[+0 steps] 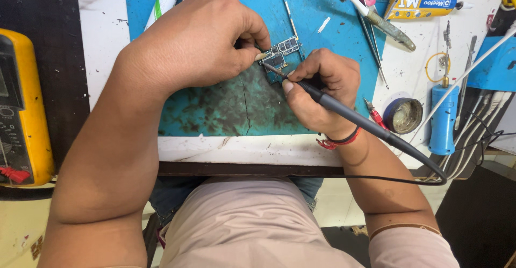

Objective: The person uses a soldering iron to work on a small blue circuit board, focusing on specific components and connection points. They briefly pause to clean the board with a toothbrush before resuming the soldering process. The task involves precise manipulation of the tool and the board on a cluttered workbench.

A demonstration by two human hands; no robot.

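My right hand [322,88] grips a smooth matt black plastic iron [344,109] over a glossy circuit board [280,53] with metal shields, on a stained, matt blue rubbery mat [215,107].

Bright, even overhead light fell on the blue work mat [215,101], shadows stayed soft beneath both hands, focus was sharp at centre, and the frame edges bowed slightly from wide-angle distortion.

A yellow tube [422,2] with a blue label lies at the far right of the bench [107,42]; a yellow meter [21,101] (screen barely visible) stands left.
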